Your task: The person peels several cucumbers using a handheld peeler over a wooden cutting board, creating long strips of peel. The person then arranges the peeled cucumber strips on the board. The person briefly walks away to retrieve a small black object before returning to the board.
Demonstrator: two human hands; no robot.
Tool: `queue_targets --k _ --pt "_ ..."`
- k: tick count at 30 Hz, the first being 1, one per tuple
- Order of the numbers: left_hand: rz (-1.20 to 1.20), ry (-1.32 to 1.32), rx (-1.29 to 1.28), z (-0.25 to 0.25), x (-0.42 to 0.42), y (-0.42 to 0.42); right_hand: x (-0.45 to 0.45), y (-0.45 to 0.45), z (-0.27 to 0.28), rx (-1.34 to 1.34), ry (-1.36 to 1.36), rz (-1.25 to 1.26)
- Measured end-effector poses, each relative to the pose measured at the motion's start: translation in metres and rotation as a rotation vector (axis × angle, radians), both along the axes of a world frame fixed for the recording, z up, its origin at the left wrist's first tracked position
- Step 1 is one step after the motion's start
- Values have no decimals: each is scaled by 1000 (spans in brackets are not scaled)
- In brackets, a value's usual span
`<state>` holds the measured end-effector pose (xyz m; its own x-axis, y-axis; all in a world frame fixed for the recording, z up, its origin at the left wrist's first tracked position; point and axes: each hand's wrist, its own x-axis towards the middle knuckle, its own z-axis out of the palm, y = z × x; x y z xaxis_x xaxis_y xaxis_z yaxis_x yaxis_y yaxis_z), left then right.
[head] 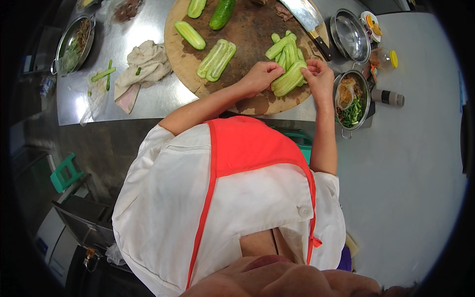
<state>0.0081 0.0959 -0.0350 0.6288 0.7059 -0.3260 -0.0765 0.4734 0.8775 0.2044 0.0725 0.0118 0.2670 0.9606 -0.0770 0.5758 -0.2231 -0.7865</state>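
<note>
At the right side of a round wooden chopping board (248, 48), a flattened pale-green cucumber piece (290, 79) lies tilted against a heap of cucumber pieces (286, 48). My right hand (320, 78) pinches its upper right end between thumb and fingers. On the opposite side, the fingertips of my left hand (261, 78) are closed at its left edge. Two flattened cucumber halves (216, 60) lie side by side left of my hands. Farther up are a cut cucumber half (190, 35), another half (196, 7) and a green-skinned cucumber piece (222, 15).
A cleaver (322, 47) lies at the board's right edge, near bits of meat (284, 12). Right of it stand an empty steel bowl (350, 35), a filled pan (350, 100) and a yellow-lidded jar (386, 59). Leftward are a crumpled cloth (146, 65), cucumber scraps (104, 75) and another pan (76, 44).
</note>
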Motion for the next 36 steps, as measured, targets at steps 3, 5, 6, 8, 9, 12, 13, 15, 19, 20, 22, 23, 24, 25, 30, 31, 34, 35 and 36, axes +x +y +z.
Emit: queue_targets --k 3,5,6,8,9,12,13,15,19,20,22,23,24,25,30,31,34,35,36 --pt "-5 31 -89 -4 6 0 -10 -5 -1 121 -246 -23" --pt "-1 27 -212 -5 14 1 -16 -8 -2 183 -328 -28" --pt "-8 32 -195 -6 16 0 -15 -9 -6 207 -353 -27" --pt "-23 42 -160 -8 19 0 -15 -12 -9 250 -420 -30" --pt "-36 68 -165 -7 20 1 -16 -14 -11 268 -459 -34" --pt "-44 123 -162 -4 22 3 -16 -15 -15 361 -551 -55" --pt "-26 127 -148 -6 24 3 -15 -15 -16 399 -578 -64" --pt "-6 175 -60 -5 26 1 -12 -13 -22 362 -422 -83" --pt "199 438 568 -1 26 -2 -9 -16 -12 293 -116 -107" --pt "301 521 810 -2 25 -2 -9 -17 -9 281 -20 -104" --pt "382 370 990 4 25 5 -8 -21 -4 256 167 -106" --pt "422 292 1078 6 25 9 -7 -23 -1 246 241 -97" --pt "309 184 1098 8 25 15 -8 -24 4 235 315 -83" --pt "197 75 1113 8 26 22 -9 -25 6 225 389 -69" --pt "-84 62 596 -1 27 29 -14 -25 4 326 98 -127" --pt "-87 83 573 -5 28 29 -16 -25 3 361 -20 -130" --pt "-100 80 555 -8 30 25 -23 -28 8 489 -264 -87" --pt "-104 68 558 -8 30 23 -25 -29 8 498 -241 -86" --pt "-124 55 533 -5 30 22 -27 -30 8 506 -221 -86"
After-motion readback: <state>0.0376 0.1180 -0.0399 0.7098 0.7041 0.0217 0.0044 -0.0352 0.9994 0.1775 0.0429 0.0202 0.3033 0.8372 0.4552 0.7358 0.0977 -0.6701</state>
